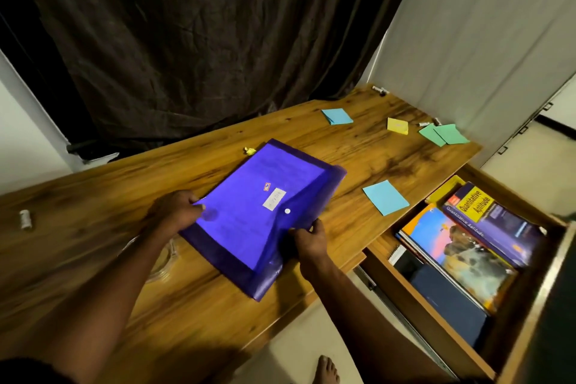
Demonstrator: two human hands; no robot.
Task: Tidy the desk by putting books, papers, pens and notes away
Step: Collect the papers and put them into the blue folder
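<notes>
Your left hand (177,210) grips the left edge of the purple translucent plastic folder (258,215), which lies near the front edge of the worktop (124,184). Your right hand (308,243) pinches its flap. If you lift it unsnapped, the papers may slide out.

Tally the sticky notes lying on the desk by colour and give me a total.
Blue notes: 2
Yellow note: 1
Green notes: 2, overlapping
Total: 5
</notes>
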